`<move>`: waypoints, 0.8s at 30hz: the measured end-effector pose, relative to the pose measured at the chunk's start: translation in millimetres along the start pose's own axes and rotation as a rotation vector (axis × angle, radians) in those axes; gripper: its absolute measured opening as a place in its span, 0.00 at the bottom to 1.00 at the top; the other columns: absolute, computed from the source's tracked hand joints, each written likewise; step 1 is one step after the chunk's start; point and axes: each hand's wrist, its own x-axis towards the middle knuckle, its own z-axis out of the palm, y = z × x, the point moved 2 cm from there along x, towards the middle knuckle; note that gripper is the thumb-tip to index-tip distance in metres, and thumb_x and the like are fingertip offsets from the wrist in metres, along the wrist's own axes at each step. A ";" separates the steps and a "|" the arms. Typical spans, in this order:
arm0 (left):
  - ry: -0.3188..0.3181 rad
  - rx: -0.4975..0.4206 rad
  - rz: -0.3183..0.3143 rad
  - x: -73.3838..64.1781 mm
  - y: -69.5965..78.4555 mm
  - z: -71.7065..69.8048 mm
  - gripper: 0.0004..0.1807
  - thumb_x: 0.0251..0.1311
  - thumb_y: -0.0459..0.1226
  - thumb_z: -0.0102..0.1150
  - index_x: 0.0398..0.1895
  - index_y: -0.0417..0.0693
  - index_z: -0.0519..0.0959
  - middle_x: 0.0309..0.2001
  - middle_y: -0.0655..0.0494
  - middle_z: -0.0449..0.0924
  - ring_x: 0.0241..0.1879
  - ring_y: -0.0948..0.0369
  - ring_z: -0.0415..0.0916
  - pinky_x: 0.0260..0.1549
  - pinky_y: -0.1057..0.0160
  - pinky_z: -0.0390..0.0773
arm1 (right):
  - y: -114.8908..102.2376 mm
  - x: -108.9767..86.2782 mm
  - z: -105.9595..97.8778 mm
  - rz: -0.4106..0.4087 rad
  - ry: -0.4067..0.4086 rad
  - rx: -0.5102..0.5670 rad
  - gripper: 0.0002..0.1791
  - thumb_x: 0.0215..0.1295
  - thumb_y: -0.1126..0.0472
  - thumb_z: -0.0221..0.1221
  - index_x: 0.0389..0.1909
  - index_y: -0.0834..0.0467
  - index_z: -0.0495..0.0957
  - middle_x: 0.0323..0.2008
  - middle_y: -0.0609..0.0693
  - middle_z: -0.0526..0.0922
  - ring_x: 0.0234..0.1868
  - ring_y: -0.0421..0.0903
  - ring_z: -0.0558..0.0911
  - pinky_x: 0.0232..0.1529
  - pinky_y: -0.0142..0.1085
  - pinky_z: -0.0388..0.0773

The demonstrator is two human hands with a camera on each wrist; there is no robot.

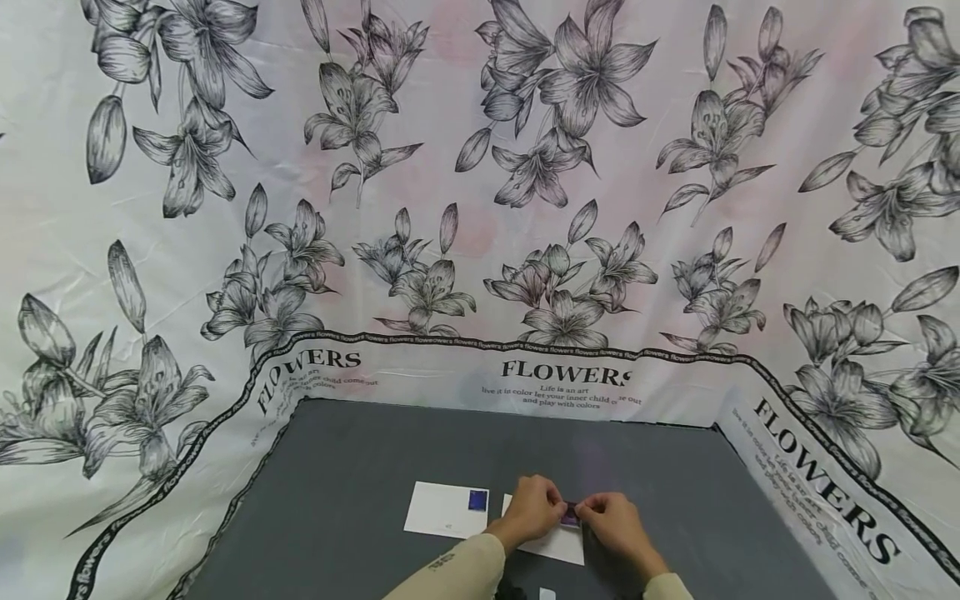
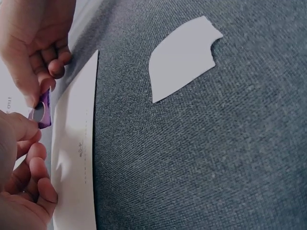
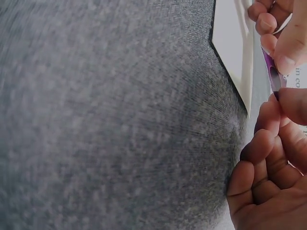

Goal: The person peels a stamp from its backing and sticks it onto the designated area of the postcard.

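Observation:
A small purple stamp-like piece [image 1: 572, 515] with a dark oval in its middle is pinched at its two sides by my left hand [image 1: 534, 510] and right hand [image 1: 617, 527]. Both hands hold it raised above the right-hand white card [image 1: 558, 546], near that card's upper right corner. In the left wrist view the purple piece [image 2: 43, 112] stands tilted between thumbs and fingertips, and the card [image 2: 76, 143] lies beneath. The right wrist view shows the piece [image 3: 274, 72] nearly edge-on. Fingers cover part of it.
Left of the hands lies another white card [image 1: 442, 510] bearing a blue-purple stamp [image 1: 477, 500] in its upper right corner. A white paper scrap [image 2: 182, 57] with a notched edge rests nearer me on the grey tabletop [image 1: 360, 467]. Flower-printed cloth [image 1: 555, 367] surrounds the table.

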 end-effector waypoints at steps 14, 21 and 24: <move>-0.060 0.013 -0.064 -11.1 28.4 -25.2 0.08 0.60 0.32 0.73 0.23 0.45 0.88 0.20 0.64 0.79 0.20 0.72 0.67 0.21 0.71 0.69 | -2.2 -2.8 2.9 -0.014 -0.009 -0.001 0.07 0.62 0.62 0.73 0.26 0.53 0.88 0.23 0.41 0.83 0.25 0.40 0.75 0.27 0.33 0.68; -0.065 0.032 -0.047 -13.1 33.7 -28.5 0.08 0.59 0.31 0.72 0.23 0.43 0.88 0.20 0.64 0.79 0.20 0.72 0.66 0.20 0.69 0.70 | -2.4 -2.1 2.0 -0.009 -0.014 -0.021 0.06 0.63 0.62 0.73 0.26 0.53 0.88 0.23 0.42 0.83 0.26 0.41 0.76 0.28 0.35 0.69; -0.071 0.037 -0.056 -12.3 33.7 -27.4 0.08 0.60 0.31 0.72 0.23 0.44 0.88 0.21 0.64 0.80 0.20 0.72 0.67 0.21 0.69 0.71 | -2.1 -1.4 1.9 -0.012 -0.014 -0.035 0.06 0.62 0.61 0.73 0.26 0.52 0.88 0.23 0.41 0.83 0.26 0.41 0.75 0.28 0.35 0.69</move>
